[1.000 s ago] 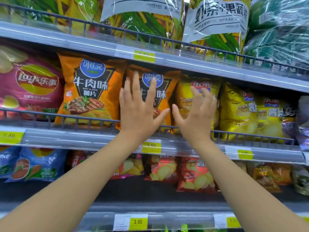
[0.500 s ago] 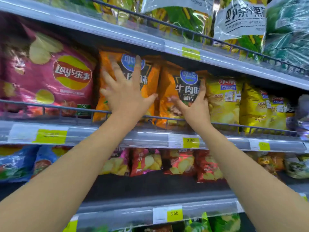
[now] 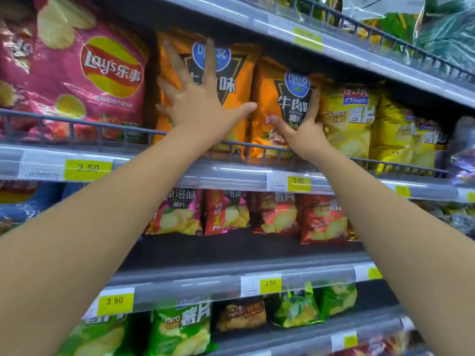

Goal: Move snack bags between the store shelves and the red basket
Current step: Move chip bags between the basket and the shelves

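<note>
- Glossy, crinkled orange plastic chip bag (image 3: 267, 86) shining behind the grey metal wire rail (image 3: 77, 122).
- Above the rail, clear shiny cellophane bag (image 3: 380, 9).
- Below the rail, matt yellow paper price label (image 3: 88, 167).

left hand (image 3: 198, 109) shifted onto left orange bag (image 3: 243, 73), fingers spread flat, right hand (image 3: 305, 132) moved off yellow bag (image 3: 349, 129), now gripping right orange bag (image 3: 267, 98)

Yellow 3.50 price tags (image 3: 88, 167), white barcode labels (image 3: 276, 181) beside them, grey wire rail (image 3: 77, 124)
</note>
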A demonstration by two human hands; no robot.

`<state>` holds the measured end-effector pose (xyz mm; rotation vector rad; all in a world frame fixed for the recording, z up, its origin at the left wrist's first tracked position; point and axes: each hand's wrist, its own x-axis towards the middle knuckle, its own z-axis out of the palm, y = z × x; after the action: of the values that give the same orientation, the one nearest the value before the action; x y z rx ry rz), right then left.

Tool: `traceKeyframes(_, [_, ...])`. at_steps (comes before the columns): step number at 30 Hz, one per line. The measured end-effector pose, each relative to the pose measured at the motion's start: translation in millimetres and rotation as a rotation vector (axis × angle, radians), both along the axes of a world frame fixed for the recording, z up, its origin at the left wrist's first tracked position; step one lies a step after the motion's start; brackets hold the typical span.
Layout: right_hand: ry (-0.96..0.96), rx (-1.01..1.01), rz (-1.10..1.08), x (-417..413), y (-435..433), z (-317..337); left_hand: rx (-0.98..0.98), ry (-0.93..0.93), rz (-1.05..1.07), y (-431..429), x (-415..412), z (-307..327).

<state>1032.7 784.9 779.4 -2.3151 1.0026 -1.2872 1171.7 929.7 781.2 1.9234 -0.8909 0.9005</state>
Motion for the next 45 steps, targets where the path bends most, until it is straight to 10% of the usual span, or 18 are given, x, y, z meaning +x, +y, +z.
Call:
traceKeyframes(26, [-0.059, -0.259, -0.249, 3, 10, -31, 0.039, -0.232, 0.163, 14, -19, -57])
traceKeyframes(31, [-0.493, -0.67, -0.144, -10, 37, -117, -0.189, -0.662, -0.165, 26, -29, -127])
traceKeyframes(34, [-0.315, -0.736, -0.009, -2, 35, -181, 0.11, -0.849, -0.372, 21, -15, -173])
traceKeyframes(38, [0.03, -0.476, -0.04, 31, 12, -220, 0.486, -0.636, -0.275, -1, 18, -203])
traceKeyframes(45, [0.372, -0.102, -0.095, 91, -39, -220, 0.531, -0.072, 0.083, -39, 71, -209])
